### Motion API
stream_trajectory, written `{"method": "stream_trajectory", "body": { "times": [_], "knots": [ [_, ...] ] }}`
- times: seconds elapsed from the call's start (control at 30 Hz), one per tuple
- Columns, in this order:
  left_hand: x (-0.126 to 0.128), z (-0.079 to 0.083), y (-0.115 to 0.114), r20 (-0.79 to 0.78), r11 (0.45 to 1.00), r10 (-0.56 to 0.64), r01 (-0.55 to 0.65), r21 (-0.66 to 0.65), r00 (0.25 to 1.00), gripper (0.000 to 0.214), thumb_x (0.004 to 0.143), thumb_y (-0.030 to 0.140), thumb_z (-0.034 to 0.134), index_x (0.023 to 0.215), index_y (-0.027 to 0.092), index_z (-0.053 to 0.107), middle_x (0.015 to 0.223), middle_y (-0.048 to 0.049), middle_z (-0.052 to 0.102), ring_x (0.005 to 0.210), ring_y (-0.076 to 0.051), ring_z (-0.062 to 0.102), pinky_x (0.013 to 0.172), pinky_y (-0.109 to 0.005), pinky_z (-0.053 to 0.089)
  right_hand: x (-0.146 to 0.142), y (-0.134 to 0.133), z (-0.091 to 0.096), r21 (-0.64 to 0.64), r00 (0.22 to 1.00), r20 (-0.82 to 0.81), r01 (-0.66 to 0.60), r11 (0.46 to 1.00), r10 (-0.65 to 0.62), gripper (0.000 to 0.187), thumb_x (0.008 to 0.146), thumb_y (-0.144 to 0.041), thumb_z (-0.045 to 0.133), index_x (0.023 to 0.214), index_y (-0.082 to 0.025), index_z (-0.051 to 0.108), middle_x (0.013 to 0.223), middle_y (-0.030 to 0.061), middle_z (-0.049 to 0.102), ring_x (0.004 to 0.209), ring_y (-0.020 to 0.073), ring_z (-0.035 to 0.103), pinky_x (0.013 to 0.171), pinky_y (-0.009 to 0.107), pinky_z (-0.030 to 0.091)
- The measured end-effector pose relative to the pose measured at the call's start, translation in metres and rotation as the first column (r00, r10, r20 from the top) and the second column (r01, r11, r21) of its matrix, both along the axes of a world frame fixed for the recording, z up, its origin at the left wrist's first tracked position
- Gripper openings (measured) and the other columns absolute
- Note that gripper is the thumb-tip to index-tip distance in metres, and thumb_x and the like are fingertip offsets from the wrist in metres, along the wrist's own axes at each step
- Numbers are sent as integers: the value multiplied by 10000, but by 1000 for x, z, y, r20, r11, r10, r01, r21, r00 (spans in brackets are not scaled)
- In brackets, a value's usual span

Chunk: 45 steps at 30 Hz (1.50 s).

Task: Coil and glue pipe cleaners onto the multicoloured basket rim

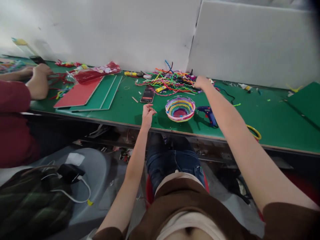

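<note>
Surface (272,116): smooth, faintly glossy. Strands (172,79) along back edge: matt, yarn-like. Bowl (180,118) near front edge: ridged, cord-like. Glue gun (211,117): smooth plastic. Bag (96,74): glossy plastic.

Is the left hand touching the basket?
No, bare green table shows between the left hand and the basket.

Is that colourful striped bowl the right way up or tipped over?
Upright. The bowl stands on the green table with its mouth facing up: its ringed inside shows from above.
</note>
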<state>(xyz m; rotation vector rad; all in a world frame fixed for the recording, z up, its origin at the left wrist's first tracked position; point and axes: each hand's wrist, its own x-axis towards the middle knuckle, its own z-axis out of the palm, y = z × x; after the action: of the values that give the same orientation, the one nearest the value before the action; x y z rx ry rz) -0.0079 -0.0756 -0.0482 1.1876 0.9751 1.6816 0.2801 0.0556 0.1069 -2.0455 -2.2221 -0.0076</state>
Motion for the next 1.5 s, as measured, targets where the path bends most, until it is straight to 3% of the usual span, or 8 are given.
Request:
{"method": "stream_trajectory", "body": {
  "times": [0.27,0.4,0.5,0.67,0.77,0.97,1.3,1.5],
  "knots": [
    [3,-2,-30,-110,996,18,-9,84,994,272,662,133,623,925,174,562,670,63,493,631,-77,535,632,-205,429,33,-106,56,517,890,-406,39,855,205,631,933,-444,336,1204,94,526,1276,228,587,1159,225,597,938,309,452],
    [17,10,-64,-69,990,55,-46,131,996,254,734,248,643,965,183,558,704,46,538,624,-73,548,580,-188,426,40,-219,8,564,740,-540,-36,825,401,411,930,-373,486,1272,-159,565,1209,109,661,1096,205,648,912,373,529],
    [40,24,-103,-108,975,-199,208,79,974,294,824,382,601,1027,170,604,691,8,621,522,-74,550,478,-188,392,42,-292,-38,482,684,-559,-192,855,469,290,911,-355,524,1148,-251,656,1166,73,693,1093,209,647,936,396,525],
    [93,43,-154,-62,630,-777,772,-89,627,634,761,500,681,1292,206,498,1096,-131,693,428,-38,525,392,-196,316,31,-367,-104,319,658,-563,-385,866,500,164,881,-277,579,924,-250,735,932,61,756,898,189,693,824,354,540],
    [118,36,-166,2,612,-781,765,-199,625,456,784,518,644,1070,168,593,755,-24,680,374,-32,444,388,-192,280,25,-382,-133,241,627,-663,-338,910,409,164,861,-326,617,798,-220,726,811,58,741,765,170,688,717,310,547],
    [123,3,-165,-210,871,-481,437,-224,852,340,798,507,631,728,190,533,575,53,502,482,-67,438,462,-199,336,21,-369,-149,273,651,-687,-178,945,321,173,854,-353,620,797,-216,709,856,66,724,822,185,687,778,336,556],
    [136,28,-150,-76,639,-769,755,-151,635,485,814,594,581,941,136,680,799,-79,715,452,-54,482,471,-219,371,2,-363,-148,333,640,-681,-162,929,356,147,879,-286,582,804,-222,691,847,64,716,808,184,687,762,335,561],
    [131,63,-139,72,784,-615,619,-50,785,501,762,622,633,861,135,700,754,-85,735,409,-59,486,403,-220,314,18,-366,-121,285,682,-656,-173,943,324,163,884,-292,576,792,-221,689,834,56,713,757,179,681,705,314,547]
  ]
}}
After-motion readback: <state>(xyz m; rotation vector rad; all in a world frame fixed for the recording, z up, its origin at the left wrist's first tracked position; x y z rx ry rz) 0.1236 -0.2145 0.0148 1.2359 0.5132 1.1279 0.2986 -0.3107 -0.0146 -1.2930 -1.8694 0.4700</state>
